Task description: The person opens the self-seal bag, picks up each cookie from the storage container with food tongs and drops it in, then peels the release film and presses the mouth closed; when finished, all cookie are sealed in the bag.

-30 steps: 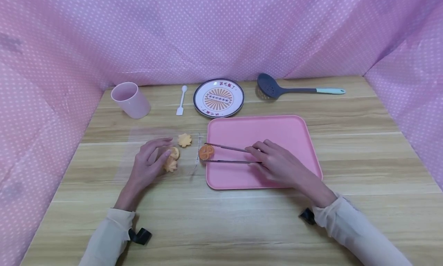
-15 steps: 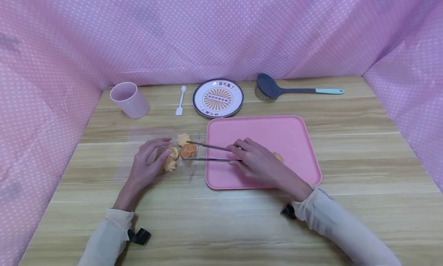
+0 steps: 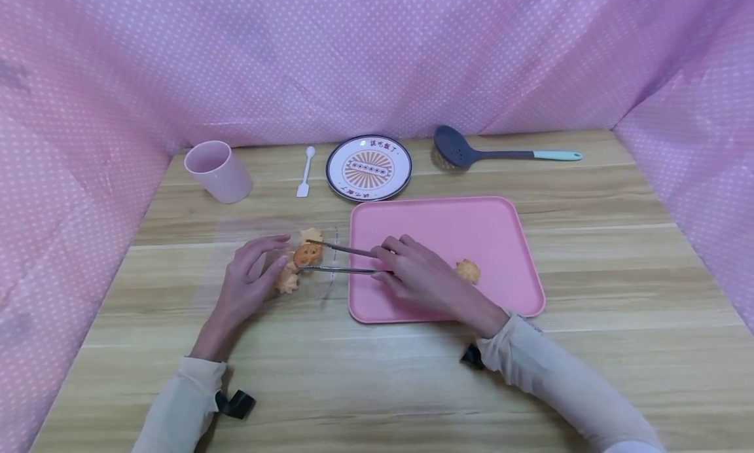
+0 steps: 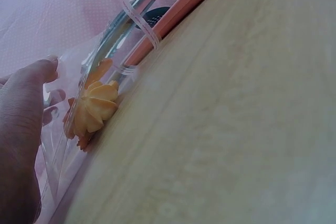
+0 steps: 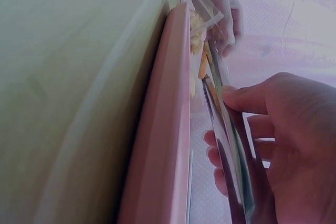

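My right hand [image 3: 421,273] grips metal tongs [image 3: 341,269] over the left part of the pink tray [image 3: 501,230]. Between the tong tips is a round brown cookie [image 3: 308,254] with an embossed top. It lies within a clear plastic bag [image 3: 323,289], among paler flower-shaped cookies [image 4: 95,107]. My left hand [image 3: 253,270] curls over the bag, thumb and fingers apart; in the left wrist view its fingertips show through the raised film. Another flower-shaped cookie [image 3: 467,270] sits on the tray beside my right wrist.
Along the back of the wooden table [image 3: 353,387] stand a pink cup [image 3: 226,178], a small white spatula [image 3: 305,173], a patterned plate [image 3: 368,194] and a grey slotted spoon [image 3: 456,148] with a mint handle. Pink dotted cloth [image 3: 353,60] hangs behind and at both sides.
My right hand has moved left with the tongs, carrying the brown cookie from the tray's left edge into the bag. The cookie on the tray has come into view. My left hand stays put.
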The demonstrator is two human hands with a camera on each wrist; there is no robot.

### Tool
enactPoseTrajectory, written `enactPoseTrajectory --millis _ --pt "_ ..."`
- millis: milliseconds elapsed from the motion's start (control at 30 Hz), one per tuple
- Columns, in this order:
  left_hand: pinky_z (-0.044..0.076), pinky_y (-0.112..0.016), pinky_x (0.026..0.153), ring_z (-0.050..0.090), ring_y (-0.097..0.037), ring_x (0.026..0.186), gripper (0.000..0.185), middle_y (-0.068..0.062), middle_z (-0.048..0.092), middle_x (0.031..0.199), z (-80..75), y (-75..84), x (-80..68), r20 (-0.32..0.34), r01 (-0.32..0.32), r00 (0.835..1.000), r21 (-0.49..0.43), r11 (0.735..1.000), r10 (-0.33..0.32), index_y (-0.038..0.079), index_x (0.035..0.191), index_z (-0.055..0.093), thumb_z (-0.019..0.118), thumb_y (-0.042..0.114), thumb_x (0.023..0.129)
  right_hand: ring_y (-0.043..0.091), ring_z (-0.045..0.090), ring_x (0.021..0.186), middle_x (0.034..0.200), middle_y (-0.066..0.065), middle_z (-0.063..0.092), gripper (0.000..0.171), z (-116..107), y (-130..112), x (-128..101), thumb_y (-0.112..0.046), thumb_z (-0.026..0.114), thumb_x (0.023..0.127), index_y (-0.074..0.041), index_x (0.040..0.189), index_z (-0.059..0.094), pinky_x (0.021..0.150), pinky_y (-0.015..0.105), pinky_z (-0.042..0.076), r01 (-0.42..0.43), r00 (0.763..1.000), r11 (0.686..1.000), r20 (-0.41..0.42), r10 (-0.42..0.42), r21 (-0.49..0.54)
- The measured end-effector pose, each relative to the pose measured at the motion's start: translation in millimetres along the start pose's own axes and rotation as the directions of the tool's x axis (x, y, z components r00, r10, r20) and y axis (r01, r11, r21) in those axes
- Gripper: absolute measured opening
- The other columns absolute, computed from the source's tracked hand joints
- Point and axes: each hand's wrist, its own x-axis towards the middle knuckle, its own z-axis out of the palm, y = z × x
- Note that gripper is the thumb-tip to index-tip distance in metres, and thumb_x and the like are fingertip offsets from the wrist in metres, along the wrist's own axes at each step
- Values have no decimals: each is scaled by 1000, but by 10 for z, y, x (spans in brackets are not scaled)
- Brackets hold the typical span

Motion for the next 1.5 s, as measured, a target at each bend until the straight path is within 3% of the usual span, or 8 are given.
enactPoseTrajectory --millis 200,467,767,1167,1500 --pt "30 -30 111 54 -26 129 30 -10 69 132 -6 -2 -9 2 0 1000 1 1000 0 4 117 73 71 -11 91 24 55 89 106 7 64 30 63 -75 69 -19 71 100 -4 126 69 77 35 49 -5 1000 1000 -14 5 -4" --pt "30 -31 111 53 -19 130 29 -10 69 132 -2 -14 -10 14 6 1000 0 1000 -6 7 117 73 72 -8 92 21 53 93 112 6 63 33 129 -193 168 -26 69 102 -8 130 68 78 31 48 -104 994 995 37 104 5" --pt "30 -30 110 54 -17 128 27 -13 69 130 7 0 -8 -4 -7 1000 -19 1000 6 4 113 74 71 -11 91 22 53 92 112 7 63 33 174 -240 207 -29 67 103 -7 128 67 77 31 48 -94 995 995 8 94 -14" --pt "29 -31 110 54 -20 129 29 -12 69 131 -2 18 -3 -2 1 1000 -32 999 -2 5 114 74 69 -12 91 25 55 99 118 10 64 39 71 -85 -72 -25 71 100 -5 134 66 83 35 50 -147 989 989 -12 147 30" --pt "30 -31 110 54 -18 128 27 -13 69 130 3 5 -15 0 6 1000 -11 1000 -6 5 114 73 71 -10 92 29 57 97 113 12 65 34 -91 125 -444 -17 72 98 -5 130 68 82 43 52 -138 982 990 -129 137 -5"
